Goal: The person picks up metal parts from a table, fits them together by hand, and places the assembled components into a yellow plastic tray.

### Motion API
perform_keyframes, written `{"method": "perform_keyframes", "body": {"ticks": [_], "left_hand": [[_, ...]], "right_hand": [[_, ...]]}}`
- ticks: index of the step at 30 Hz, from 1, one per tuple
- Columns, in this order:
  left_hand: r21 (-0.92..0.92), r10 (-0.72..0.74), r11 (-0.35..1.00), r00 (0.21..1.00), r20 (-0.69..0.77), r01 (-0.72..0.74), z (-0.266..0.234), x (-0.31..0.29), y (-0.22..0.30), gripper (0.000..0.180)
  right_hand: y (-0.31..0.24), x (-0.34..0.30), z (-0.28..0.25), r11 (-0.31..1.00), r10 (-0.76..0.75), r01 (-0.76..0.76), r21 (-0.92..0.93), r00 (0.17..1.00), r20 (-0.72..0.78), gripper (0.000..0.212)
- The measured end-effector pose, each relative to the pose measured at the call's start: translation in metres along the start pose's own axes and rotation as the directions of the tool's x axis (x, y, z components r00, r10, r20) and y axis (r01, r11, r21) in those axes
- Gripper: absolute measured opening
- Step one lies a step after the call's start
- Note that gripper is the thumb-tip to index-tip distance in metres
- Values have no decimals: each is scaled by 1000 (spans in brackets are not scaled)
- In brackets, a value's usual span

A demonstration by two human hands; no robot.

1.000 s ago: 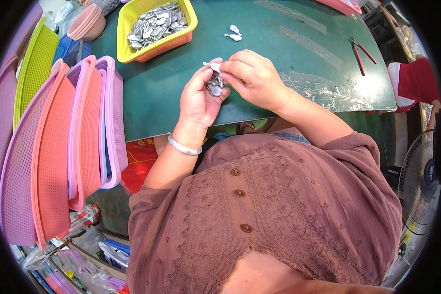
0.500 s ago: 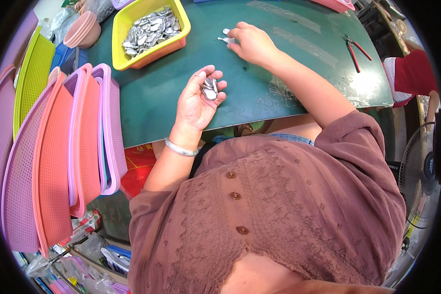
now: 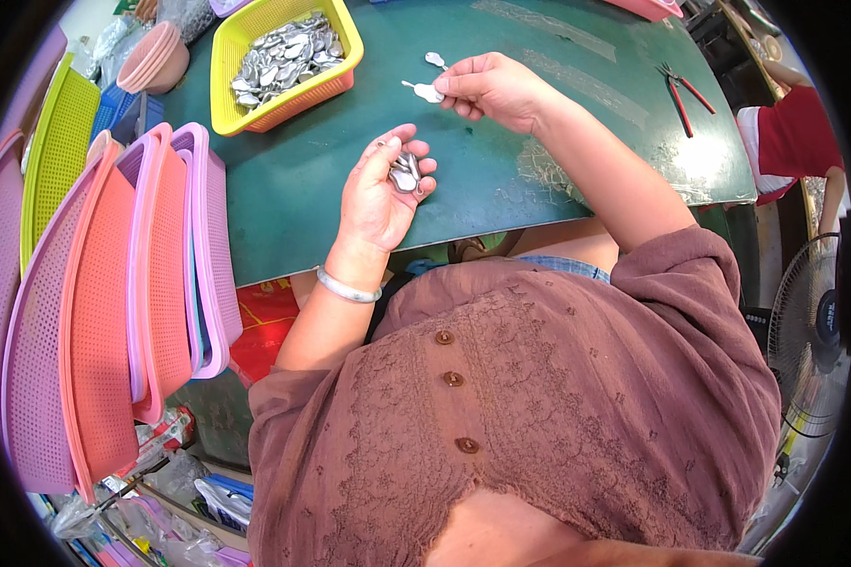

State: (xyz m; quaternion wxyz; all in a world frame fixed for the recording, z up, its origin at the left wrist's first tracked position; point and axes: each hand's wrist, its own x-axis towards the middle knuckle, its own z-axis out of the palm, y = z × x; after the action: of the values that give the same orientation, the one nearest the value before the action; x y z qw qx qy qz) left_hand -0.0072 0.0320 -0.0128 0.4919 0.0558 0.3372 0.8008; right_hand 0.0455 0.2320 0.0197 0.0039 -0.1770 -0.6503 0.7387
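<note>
My left hand (image 3: pixel 388 184), palm up with curled fingers, cradles several small flat silver metal pieces (image 3: pixel 405 176) near the table's front edge. Between thumb and fingertips, my right hand (image 3: pixel 494 90) pinches one rounded silver piece (image 3: pixel 427 92) with a narrow tip that points left. Just beyond it, another small silver piece (image 3: pixel 435 60) lies on the green tabletop (image 3: pixel 293 203). Left of the hands stands a yellow basket (image 3: pixel 352 47), set in an orange one and filled with many similar silver pieces (image 3: pixel 288 59). What these pieces are exactly is too small to tell.
Red-handled pliers (image 3: pixel 681 99) lie on the table at the right. Upright pink, purple and green baskets (image 3: pixel 104 312) crowd the left side, with stacked pink bowls (image 3: pixel 156 59) behind. A fan (image 3: pixel 808 331) and another person's red sleeve (image 3: pixel 794 132) are at the right.
My right hand has drawn back slightly toward me from the tabletop, and a silver piece now shows clearly in its pinch. My left hand has stayed nearly in place.
</note>
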Motion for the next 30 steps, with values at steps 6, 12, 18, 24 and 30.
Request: {"method": "perform_keyframes", "body": {"ticks": [6, 12, 18, 24, 30], "left_hand": [[26, 12, 1000, 1000, -10, -12, 6, 1, -2, 27], [-2, -5, 1000, 999, -33, 5, 2, 1, -5, 19], [-23, -22, 1000, 999, -24, 21, 0, 2, -4, 15], [-27, -31, 999, 999, -17, 31, 0, 1, -2, 19], [-41, -10, 999, 1000, -20, 9, 2, 1, -4, 22]], "right_hand": [[3, -14, 8, 999, -12, 8, 44, 996, 91, 18], [3, -11, 14, 690, -304, 292, -663, 947, 101, 21], [13, 42, -16, 259, -536, 56, -964, 839, -96, 16], [16, 40, -12, 245, -624, 183, -952, 781, -11, 15], [6, -15, 13, 372, -723, 476, -797, 687, 72, 9]]}}
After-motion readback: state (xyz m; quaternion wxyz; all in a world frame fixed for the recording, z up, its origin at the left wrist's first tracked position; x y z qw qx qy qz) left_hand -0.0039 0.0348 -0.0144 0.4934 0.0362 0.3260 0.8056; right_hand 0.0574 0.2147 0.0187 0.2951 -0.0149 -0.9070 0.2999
